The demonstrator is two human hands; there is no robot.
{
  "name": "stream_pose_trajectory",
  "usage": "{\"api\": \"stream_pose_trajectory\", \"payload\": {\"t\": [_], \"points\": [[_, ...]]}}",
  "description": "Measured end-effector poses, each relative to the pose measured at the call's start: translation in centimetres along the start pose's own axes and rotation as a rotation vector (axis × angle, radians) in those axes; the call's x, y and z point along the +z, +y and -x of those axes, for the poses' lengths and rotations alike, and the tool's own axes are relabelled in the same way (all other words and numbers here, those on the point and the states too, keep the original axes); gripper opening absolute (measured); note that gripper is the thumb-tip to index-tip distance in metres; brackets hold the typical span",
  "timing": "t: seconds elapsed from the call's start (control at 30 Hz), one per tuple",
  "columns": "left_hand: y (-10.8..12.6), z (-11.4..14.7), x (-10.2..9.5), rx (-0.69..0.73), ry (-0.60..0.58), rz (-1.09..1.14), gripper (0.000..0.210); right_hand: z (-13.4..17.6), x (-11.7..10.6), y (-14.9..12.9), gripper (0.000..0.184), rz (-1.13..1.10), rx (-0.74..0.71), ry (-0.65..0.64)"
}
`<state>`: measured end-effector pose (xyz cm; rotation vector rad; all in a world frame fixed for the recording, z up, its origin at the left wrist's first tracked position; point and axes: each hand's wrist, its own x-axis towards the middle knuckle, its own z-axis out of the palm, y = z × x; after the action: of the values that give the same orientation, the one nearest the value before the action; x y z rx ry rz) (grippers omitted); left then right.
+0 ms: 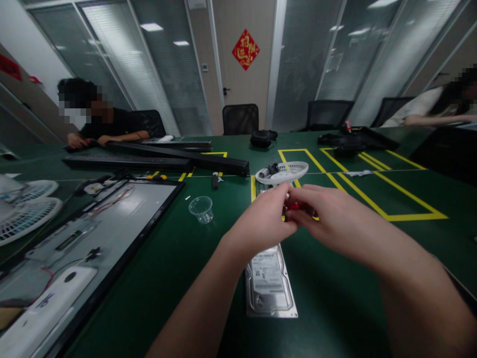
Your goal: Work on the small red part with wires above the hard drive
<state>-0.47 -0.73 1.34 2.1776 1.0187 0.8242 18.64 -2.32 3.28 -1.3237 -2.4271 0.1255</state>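
The small red object [294, 206] is between the two hands, above the worktop [219, 303], and mostly hidden by them, so its full shape I cannot tell. The fingers of the right hand [328, 206] are curled and closed on it; the left hand [264, 216] has bent fingers meeting it there, but whether they grip or only touch, I cannot tell. Under the hands, toward the near edge of the worktop, a hard drive [270, 278] lies flat with its label upward, its far end covered by the left hand. Beyond the hands, toward the far edge, there is a white fan grille [294, 171] with a dark part inside. A clear plastic cup [201, 210] stands to the left of the left hand. Along the left edge lies a large flat panel [126, 211], and near the far left corner are long black bars [126, 163].
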Motion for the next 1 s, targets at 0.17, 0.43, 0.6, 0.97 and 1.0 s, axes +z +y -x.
{"api": "stream_pose_trajectory", "payload": {"t": [0.17, 0.43, 0.6, 0.97, 1.0], "points": [[0.09, 0.09, -0.11, -0.024, -0.014, 0.015, 0.027, 0.06, -0.05, 0.01, 0.021, -0.001, 0.028, -0.023], [-0.11, -0.01, 0.04, 0.002, 0.0, 0.004, 0.031, 0.0, 0.25, 0.1, 0.019, 0.011, 0.034, -0.019], [0.0, 0.07, -0.03, -0.024, -0.012, 0.01, 0.029, 0.12, 0.11, 0.12, 0.024, 0.017, 0.038, -0.013], [-0.21, 0.01, 0.17, 0.0, -0.01, -0.015, 0.032, 0.02, 0.06, -0.01, 0.02, 0.039, 0.095, -0.03], [-0.22, 0.03, 0.16, -0.001, -0.013, -0.009, 0.032, 0.04, -0.01, -0.02, 0.02, 0.024, 0.07, -0.024]]}}
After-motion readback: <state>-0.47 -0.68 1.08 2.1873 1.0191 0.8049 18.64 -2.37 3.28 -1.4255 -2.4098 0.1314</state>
